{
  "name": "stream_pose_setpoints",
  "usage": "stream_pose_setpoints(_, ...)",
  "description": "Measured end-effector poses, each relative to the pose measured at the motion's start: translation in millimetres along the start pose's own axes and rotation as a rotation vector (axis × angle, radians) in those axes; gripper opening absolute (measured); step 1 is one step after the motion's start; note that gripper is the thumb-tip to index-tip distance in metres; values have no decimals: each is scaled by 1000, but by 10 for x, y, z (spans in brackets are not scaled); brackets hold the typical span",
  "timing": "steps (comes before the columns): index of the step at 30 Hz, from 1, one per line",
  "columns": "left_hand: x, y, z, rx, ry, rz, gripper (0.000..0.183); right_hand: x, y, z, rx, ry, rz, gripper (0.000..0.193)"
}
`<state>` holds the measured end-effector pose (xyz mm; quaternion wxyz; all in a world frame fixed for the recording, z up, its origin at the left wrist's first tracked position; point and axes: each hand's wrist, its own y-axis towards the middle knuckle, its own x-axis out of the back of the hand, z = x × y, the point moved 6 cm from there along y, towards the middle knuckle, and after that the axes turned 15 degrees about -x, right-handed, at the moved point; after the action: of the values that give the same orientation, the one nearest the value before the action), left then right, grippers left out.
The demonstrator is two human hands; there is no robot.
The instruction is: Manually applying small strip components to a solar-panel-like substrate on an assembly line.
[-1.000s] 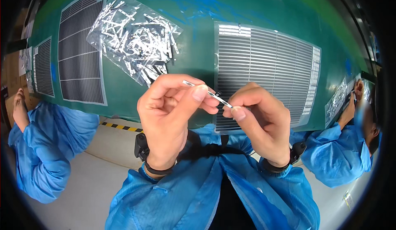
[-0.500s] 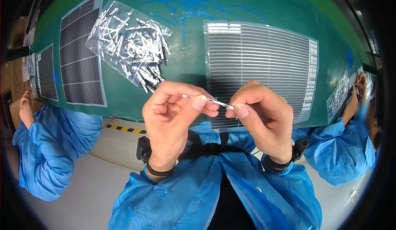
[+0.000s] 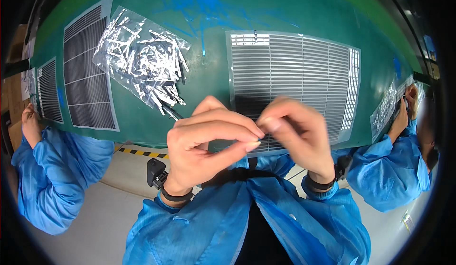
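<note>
Above the near edge of the green table, my left hand [image 3: 211, 144] and my right hand [image 3: 301, 137] meet at the fingertips. Thumb and fingers of the left one are drawn together, long and nearly straight. The right one pinches thumb against bent fingers and is slightly blurred. Whatever lies between the fingertips is hidden. Beneath and beyond my hands lies a clear sheet with rows of dark strips [image 3: 304, 75], with paler pieces along its right side and upper left corner. To the left, a clear plastic bag [image 3: 126, 32] has many shiny black-and-white strips [image 3: 154, 68] in and spilling from it.
More sheets of dark strips, a large one [image 3: 88, 70] and a small one [image 3: 50, 91], lie at the left. Blue thin strips [image 3: 202, 1] are scattered at the far side. Co-workers in blue sleeves sit left [image 3: 57, 170] and right [image 3: 394, 165], another bag [image 3: 384, 110] beside the right one.
The thin black-and-white strip stretched between my hands no longer shows. My left fingers have extended rightward to my right fingertips. The whole view has shifted slightly.
</note>
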<state>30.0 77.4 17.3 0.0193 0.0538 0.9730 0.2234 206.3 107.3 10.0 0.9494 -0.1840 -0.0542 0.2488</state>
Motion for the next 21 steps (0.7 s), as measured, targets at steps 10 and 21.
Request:
stream_pose_setpoints(10, 150, 144, -191, -3, 201, 74, 13, 364, -115, 375, 263, -371, -209, 12)
stream_pose_setpoints(21, 412, 541, 37, -42, 1001, -32, 30, 666, -27, 16, -127, 50, -439, 3)
